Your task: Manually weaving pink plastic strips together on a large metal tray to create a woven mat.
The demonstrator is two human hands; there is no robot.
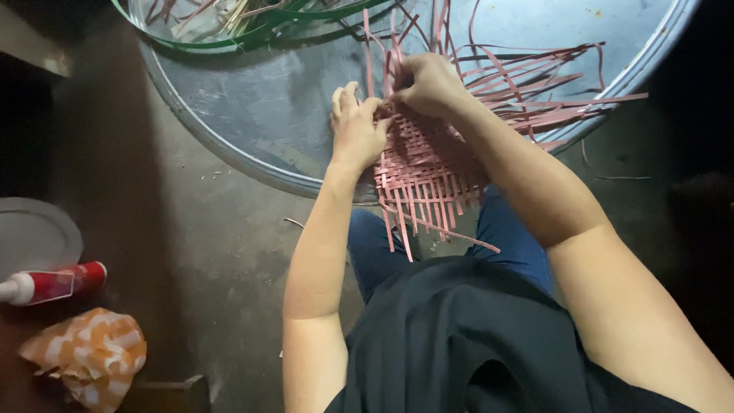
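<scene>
A woven mat of pink strips (428,164) rests on my lap and against the rim of a large round metal tray (252,115). Loose pink strip ends (535,76) fan out to the right and upward. My left hand (355,122) presses flat on the mat's left edge, fingers together. My right hand (428,80) pinches a pink strip at the mat's upper edge, right beside my left fingertips.
A clear bowl with green and pale strips (222,23) sits at the top on the tray. On the dark floor to the left lie a red-and-white bottle (53,284), an orange-and-white cloth (92,352) and a grey round lid (34,237).
</scene>
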